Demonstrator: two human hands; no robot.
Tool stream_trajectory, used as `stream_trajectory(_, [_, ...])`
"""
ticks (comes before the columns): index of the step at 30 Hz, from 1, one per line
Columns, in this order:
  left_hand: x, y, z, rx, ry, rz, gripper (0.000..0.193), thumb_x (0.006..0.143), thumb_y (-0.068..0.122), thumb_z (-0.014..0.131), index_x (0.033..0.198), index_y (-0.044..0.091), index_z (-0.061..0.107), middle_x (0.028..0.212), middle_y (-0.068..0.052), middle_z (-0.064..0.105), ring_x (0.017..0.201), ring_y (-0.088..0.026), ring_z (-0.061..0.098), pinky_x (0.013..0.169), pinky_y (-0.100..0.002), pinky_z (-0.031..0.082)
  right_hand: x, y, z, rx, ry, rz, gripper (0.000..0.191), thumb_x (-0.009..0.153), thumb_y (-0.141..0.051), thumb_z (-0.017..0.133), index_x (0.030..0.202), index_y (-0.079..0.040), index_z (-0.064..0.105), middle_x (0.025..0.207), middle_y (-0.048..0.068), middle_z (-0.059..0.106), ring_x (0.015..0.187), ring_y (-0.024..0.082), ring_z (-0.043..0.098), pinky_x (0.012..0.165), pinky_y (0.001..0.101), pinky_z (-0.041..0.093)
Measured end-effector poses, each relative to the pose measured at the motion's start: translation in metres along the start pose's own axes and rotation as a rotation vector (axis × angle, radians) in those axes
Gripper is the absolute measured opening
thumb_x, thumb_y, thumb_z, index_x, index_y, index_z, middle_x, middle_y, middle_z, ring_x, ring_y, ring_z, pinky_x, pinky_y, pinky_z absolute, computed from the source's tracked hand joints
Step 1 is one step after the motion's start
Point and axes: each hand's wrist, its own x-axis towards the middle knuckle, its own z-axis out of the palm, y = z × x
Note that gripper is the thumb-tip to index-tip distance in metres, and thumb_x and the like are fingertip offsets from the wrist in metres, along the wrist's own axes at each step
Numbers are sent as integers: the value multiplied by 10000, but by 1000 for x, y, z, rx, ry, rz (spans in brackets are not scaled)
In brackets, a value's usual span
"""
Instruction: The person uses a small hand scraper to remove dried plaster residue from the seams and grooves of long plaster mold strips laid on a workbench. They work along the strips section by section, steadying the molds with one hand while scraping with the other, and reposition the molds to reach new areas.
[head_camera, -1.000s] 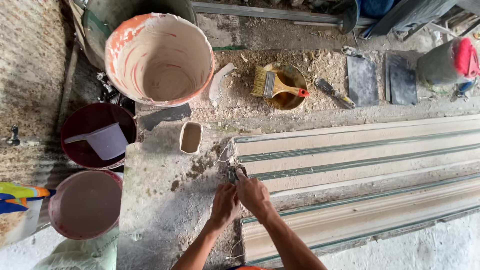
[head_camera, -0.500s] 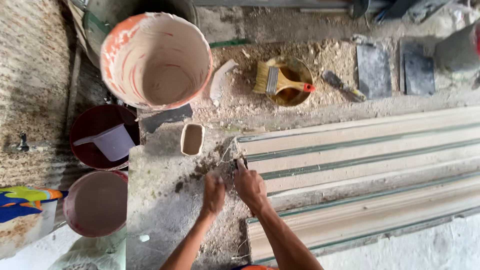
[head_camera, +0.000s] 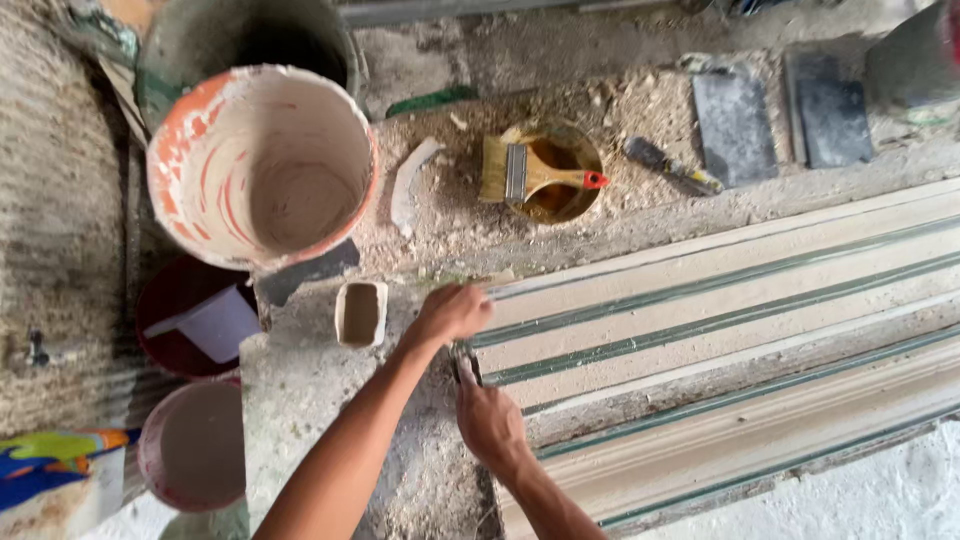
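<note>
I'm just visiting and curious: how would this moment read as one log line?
left hand: on end of long moulding | right hand: grips small metal tool at moulding end | small cup beside left hand

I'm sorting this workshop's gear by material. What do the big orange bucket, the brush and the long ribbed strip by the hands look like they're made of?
Big orange bucket: probably plastic, with a thin flexible-looking rim, coated in dried whitish plaster.
Brush: pale bristles, a metal band, a seemingly wooden handle with a red tip.
Long ribbed strip: matte, chalky cream, likely cast plaster or cement; the dark green lines between its ridges are unclear.
</note>
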Motion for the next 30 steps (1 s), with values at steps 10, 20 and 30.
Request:
stream_trajectory(10, [43,17,-9,105,-188,-1,327,983,332,570,1034,56,737,714,-84,643,573,-166,559,638,-385,567,28,-7,-4,-51,-101,83,394,1060,-289,408,1408,-133,509,724,170,698,600,324,696,540,483,565])
stream_trajectory(20, [40,11,-6,119,-169,95,288,967,192,565,974,-49,723,558,-68,584,426,-129,463,382,-292,523,26,-3,-5,32,-8,41,387,1041,-277,459,1393,-134,533,718,219,693,619,411,687,564,561,565])
stream_trajectory(30, [-19,-34,26,-656,483,8,225,892,153,648,728,0,635,653,-47,639,512,-120,544,430,-289,460,-4,26,-5,-15,-99,32,445,1092,-317,373,1494,-150,470,578,83,627,342,138,445,245,328,365])
